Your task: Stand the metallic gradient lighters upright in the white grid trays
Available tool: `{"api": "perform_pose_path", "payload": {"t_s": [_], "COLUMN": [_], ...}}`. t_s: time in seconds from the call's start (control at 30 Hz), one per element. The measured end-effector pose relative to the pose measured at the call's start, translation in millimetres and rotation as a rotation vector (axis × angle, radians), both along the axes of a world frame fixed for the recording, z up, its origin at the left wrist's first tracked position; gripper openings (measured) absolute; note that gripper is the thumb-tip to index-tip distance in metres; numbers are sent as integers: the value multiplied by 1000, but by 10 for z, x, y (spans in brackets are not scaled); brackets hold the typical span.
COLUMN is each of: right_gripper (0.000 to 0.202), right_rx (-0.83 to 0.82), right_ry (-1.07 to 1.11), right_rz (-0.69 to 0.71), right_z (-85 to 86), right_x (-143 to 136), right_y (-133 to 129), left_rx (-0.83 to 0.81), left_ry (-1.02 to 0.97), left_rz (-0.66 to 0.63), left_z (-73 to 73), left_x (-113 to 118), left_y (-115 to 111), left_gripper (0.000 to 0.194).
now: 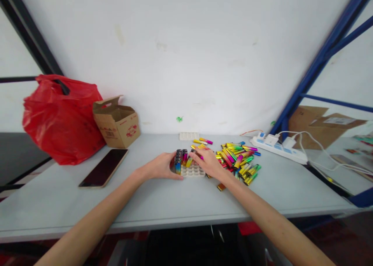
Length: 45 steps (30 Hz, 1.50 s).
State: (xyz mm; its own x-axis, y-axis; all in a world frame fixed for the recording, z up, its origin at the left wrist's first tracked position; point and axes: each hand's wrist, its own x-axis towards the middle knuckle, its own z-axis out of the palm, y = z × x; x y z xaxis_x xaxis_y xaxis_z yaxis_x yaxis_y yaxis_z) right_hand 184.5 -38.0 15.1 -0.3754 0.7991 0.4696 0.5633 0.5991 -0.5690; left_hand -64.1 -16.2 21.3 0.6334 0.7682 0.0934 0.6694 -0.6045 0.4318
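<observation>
On the grey table (157,204), a pale tray (194,172) of upright lighters (178,163) is gripped at its left side by the half-curled left hand (164,166); a lighter, apparently, is pinched in the right fingers (201,157).

The plastic bag (64,118) is bright red. The cardboard box (118,126) is brown, with a red flower-like print and small dark printing. The phone (105,168) shows a black screen and a pale gold edge. In the holder (194,172), which is off-white, the upright pieces (178,165) have black tops; one body goes from blue into yellow, another is pink. The tilted piece (189,162) is yellow. The loose pieces (237,157) shine in gold, green, pink, red and blue, and some colours blend. The power strip (279,149) is white and blue.
</observation>
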Motion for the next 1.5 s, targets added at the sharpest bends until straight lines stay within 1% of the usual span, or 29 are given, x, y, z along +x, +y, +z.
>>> {"api": "perform_pose_path", "payload": {"t_s": [0.1,0.27,0.33,0.4,0.5,0.57,0.63,0.7,0.77,0.83,0.93,1.0,1.07,1.13,1.2,1.3,1.37,1.43,1.5], "right_gripper": [48,40,40,43,47,46,37,25,26,28,24,19,17,16,14,26,36,44,48], "right_rx": [-9,149,172,162,145,138,130,108,55,-12,-79,-68,-41,-48,-95,-167,-234,-340,-442], "right_ry": [-75,-323,-376,-381,-317,-279,-291,-363,-462,-535,-545,-487,-362,-164,81,453,651,786,862], "right_rz": [16,-1,8,7,-19,-79,-189,-320,-417,-452,-437,-425,-421,-402,-355,-259,-188,-89,13], "right_z": [-21,-17,2,23,52,61,55,28,-14,-59,-102,-108,-99,-80,-56,-10,33,87,142], "right_x": [-42,-110,-117,-95,11,128,271,419,550,647,727,748,752,743,719,661,610,554,494], "right_y": [10,30,19,5,22,80,165,252,319,359,389,407,429,455,472,456,410,341,263], "left_rx": [1,-9,-9,-8,7,15,13,6,2,1,2,2,4,2,-1,6,12,12,7], "left_ry": [0,-31,-46,-45,-19,-5,2,6,4,0,0,4,2,-3,-7,-3,-3,-8,-16], "left_rz": [4,-5,-6,-7,-6,-2,6,19,30,35,29,23,25,27,25,19,18,20,19], "left_z": [-7,-21,-30,-38,-42,-37,-25,-10,2,9,8,2,-3,-6,-8,-12,-16,-21,-26], "left_x": [0,-10,-16,-21,-22,-18,-12,-6,-2,-1,-1,-2,-2,-2,-2,-3,-5,-8,-12], "left_y": [3,11,19,27,36,34,27,16,7,2,3,7,11,13,15,19,23,28,32], "left_gripper": [71,71,71,70,70,70,70,69,69,69,70,70,69,68,68,69,69,69,68]}}
